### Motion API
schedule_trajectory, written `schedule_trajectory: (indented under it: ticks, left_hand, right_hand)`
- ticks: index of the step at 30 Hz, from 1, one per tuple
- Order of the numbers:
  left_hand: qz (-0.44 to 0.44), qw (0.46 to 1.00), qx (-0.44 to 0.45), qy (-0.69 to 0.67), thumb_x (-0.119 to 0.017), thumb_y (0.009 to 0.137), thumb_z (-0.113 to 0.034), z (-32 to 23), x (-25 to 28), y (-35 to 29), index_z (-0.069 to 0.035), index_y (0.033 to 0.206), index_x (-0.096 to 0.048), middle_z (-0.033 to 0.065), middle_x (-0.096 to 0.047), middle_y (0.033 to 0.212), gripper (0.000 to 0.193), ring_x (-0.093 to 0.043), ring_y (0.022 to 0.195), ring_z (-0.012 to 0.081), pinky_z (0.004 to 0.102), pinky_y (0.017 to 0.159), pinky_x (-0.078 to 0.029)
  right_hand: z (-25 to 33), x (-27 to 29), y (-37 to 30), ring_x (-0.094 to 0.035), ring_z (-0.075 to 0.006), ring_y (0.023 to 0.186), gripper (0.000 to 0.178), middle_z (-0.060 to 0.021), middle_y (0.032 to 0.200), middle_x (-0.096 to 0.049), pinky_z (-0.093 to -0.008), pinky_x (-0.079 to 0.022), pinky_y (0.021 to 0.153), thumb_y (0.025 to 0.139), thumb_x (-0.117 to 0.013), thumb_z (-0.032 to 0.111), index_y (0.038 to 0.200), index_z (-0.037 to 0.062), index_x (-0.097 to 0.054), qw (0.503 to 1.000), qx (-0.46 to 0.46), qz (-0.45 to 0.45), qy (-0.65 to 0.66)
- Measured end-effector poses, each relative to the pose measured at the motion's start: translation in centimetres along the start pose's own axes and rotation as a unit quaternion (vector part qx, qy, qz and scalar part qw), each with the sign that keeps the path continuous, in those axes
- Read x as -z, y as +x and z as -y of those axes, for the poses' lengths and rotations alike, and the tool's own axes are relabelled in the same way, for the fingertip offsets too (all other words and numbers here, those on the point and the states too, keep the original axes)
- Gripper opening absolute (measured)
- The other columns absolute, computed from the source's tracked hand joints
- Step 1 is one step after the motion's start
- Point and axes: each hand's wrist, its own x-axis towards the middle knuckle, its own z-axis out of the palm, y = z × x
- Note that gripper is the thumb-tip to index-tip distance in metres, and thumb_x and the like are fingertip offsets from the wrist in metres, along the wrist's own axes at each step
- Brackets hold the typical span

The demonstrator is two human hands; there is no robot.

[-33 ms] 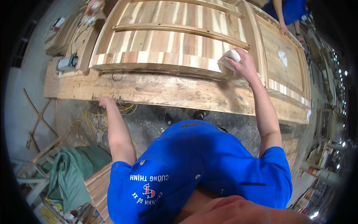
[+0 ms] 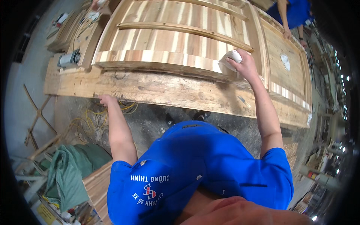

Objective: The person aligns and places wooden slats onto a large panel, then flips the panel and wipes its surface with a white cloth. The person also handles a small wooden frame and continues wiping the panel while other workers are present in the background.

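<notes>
My right hand (image 2: 245,64) is closed round a white wad (image 2: 235,57) that looks like folded cloth or paper; its exact kind is unclear. It presses the wad against the near right end of the striped wooden panel's thick front edge (image 2: 157,59). The panel lies on a long wooden workbench (image 2: 168,90), with raised slats (image 2: 183,30) across its face. Off to the left, my left hand (image 2: 107,100) grips the front edge of the workbench, its fingers partly hidden.
A grey power tool (image 2: 69,59) lies on the bench's left end. Another framed panel (image 2: 287,45) at right bears a white scrap (image 2: 285,62). Co-workers' hands show at the far right (image 2: 287,33) and far left (image 2: 98,4). Yellow cables (image 2: 88,122) and green cloth (image 2: 71,168) lie below.
The view has shifted very slightly, with the panel a touch further right. Both hands keep their holds.
</notes>
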Motion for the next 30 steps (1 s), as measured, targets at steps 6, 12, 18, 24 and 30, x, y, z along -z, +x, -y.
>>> schedule_trajectory:
  ticks: [6, 12, 18, 24, 30]
  left_hand:
    - [-0.077, 0.993, -0.041, 0.077, -0.024, 0.093, -0.054, -0.1, -0.3, 1.6, 0.002, 0.129, -0.040, 0.0284, -0.038, 0.133, 0.067, -0.043, 0.118, 0.0447, 0.0517, 0.099, -0.037]
    - [-0.102, 0.982, -0.068, 0.141, -0.026, 0.094, -0.052, -0.1, -0.3, 2.3, 0.003, 0.124, -0.042, 0.0317, -0.043, 0.125, 0.066, -0.045, 0.114, 0.0461, 0.0521, 0.096, -0.037]
    - [-0.100, 0.985, -0.093, 0.108, -0.028, 0.093, -0.051, -0.1, -0.2, 2.8, 0.003, 0.129, -0.039, 0.0327, -0.043, 0.125, 0.066, -0.045, 0.113, 0.0451, 0.0501, 0.096, -0.037]
    - [-0.098, 0.984, -0.072, 0.130, -0.031, 0.093, -0.051, -0.1, -0.4, 3.7, 0.004, 0.126, -0.043, 0.0302, -0.045, 0.125, 0.065, -0.046, 0.113, 0.0431, 0.0486, 0.095, -0.038]
    - [-0.119, 0.983, -0.069, 0.122, -0.031, 0.092, -0.054, -0.5, -0.4, 3.3, 0.005, 0.123, -0.044, 0.0288, -0.046, 0.121, 0.067, -0.047, 0.110, 0.0440, 0.0496, 0.093, -0.039]
  right_hand:
    - [6.0, -4.5, 4.4, -0.061, -0.0317, 0.081, 0.031, -0.0147, 0.084, -0.063, -0.0390, -0.048, 0.072, 0.074, -0.072, 0.028, 0.089, 0.0030, -0.061, 0.997, 0.059, 0.050, 0.006]
    - [12.9, -9.3, 8.5, -0.062, -0.0308, 0.081, 0.031, -0.0142, 0.085, -0.063, -0.0384, -0.048, 0.073, 0.074, -0.072, 0.028, 0.091, 0.0045, -0.062, 0.987, 0.134, 0.087, 0.015]
    - [18.5, -13.8, 12.6, -0.062, -0.0297, 0.080, 0.029, -0.0138, 0.086, -0.063, -0.0370, -0.048, 0.073, 0.073, -0.073, 0.025, 0.093, 0.0055, -0.063, 0.973, 0.184, 0.130, 0.052]
    - [23.4, -18.9, 16.1, -0.062, -0.0294, 0.079, 0.027, -0.0142, 0.085, -0.063, -0.0374, -0.048, 0.072, 0.074, -0.072, 0.024, 0.090, 0.0043, -0.062, 0.955, 0.247, 0.138, 0.085]
    - [28.7, -22.8, 18.8, -0.062, -0.0295, 0.079, 0.026, -0.0142, 0.085, -0.063, -0.0377, -0.048, 0.071, 0.074, -0.071, 0.023, 0.090, 0.0048, -0.063, 0.946, 0.271, 0.143, 0.106]
